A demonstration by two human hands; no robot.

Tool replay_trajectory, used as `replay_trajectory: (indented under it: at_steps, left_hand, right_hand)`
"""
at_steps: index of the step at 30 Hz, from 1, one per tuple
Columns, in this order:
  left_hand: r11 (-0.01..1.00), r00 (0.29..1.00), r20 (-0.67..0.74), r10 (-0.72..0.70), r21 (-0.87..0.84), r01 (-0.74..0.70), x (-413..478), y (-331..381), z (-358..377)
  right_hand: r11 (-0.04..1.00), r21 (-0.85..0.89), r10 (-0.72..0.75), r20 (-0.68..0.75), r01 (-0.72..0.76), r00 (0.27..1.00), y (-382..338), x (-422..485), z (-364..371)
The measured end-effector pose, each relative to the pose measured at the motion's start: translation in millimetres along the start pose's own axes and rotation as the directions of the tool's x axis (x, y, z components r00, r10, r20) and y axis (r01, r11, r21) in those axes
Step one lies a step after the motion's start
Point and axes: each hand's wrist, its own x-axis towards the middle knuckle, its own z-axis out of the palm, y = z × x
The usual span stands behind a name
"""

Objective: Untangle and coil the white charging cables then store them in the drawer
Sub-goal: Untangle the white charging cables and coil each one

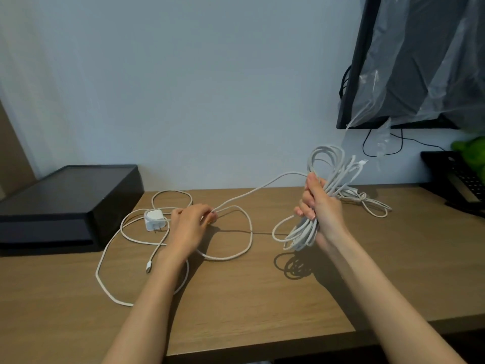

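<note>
My right hand (319,206) is shut around a bundle of coiled white cable (329,166), held upright above the wooden desk (262,298). Loops stick out above and below the fist. One strand runs from the bundle down and left to my left hand (190,223), which pinches it just above the desk. Loose white cable (228,256) lies in wide loops under and around my left hand, with a free plug end (148,267). A white charger block (154,219) rests among the loops, left of my left hand. No drawer is visible.
A black flat box (65,206) sits at the left back of the desk. More white cable (375,207) lies behind my right hand. A plastic-wrapped black monitor (409,61) hangs at the upper right, above a black keyboard (462,179) and a green object (469,151).
</note>
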Motion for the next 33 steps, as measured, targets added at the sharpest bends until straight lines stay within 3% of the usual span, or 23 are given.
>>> replay_trajectory:
  at_steps: [4,5,7,9,11,14,17,19,22,26,29,33]
  left_hand:
    - [0.992,0.998,-0.035,-0.055,0.11,0.058,-1,-7,3]
    - [0.996,0.995,-0.074,-0.064,0.051,0.068,-1,-7,2]
    - [0.956,0.98,-0.162,-0.118,-0.285,0.068,0,-1,-3]
    - [0.784,0.965,-0.199,-0.171,-0.621,0.01,4,7,-11]
    - [0.615,0.97,-0.148,-0.193,-0.788,0.002,6,17,-17]
    - [0.416,0.977,-0.032,-0.21,-0.908,0.059,6,27,-21]
    - [0.285,0.98,0.036,-0.198,-0.954,0.093,5,31,-23]
    - [0.35,0.991,0.048,-0.127,-0.932,0.09,3,34,-21]
    - [0.534,0.997,0.067,-0.026,-0.842,0.071,2,31,-15]
    - [0.698,0.976,0.215,0.016,-0.702,0.143,6,10,-6]
    - [0.795,0.953,0.303,0.005,-0.58,0.18,3,3,2]
    - [0.924,0.954,0.268,-0.132,-0.314,0.216,3,5,5]
  right_hand:
    - [0.999,0.044,0.008,-0.019,-0.007,1.0,-6,0,-7]
    - [1.0,0.007,0.013,-0.047,-0.013,0.999,-6,0,-9]
    - [0.989,-0.142,0.018,-0.112,-0.034,0.994,-4,1,-13]
    - [0.937,-0.343,0.013,-0.158,-0.067,0.987,0,2,-16]
    - [0.827,-0.556,-0.013,-0.179,-0.09,0.984,7,3,-19]
    - [0.632,-0.772,-0.023,-0.111,-0.072,0.994,15,3,-19]
    - [0.587,-0.807,0.036,-0.056,-0.067,0.998,20,2,-15]
    - [0.626,-0.776,0.075,-0.039,-0.078,0.996,21,2,-10]
    - [0.705,-0.702,0.109,-0.026,-0.096,0.994,25,2,-4]
    - [0.779,-0.613,0.036,-0.166,-0.132,0.985,33,6,-6]
    - [0.798,-0.589,-0.025,-0.245,-0.128,0.969,34,8,-9]
    - [0.786,-0.61,-0.086,-0.268,-0.1,0.96,30,4,-10]
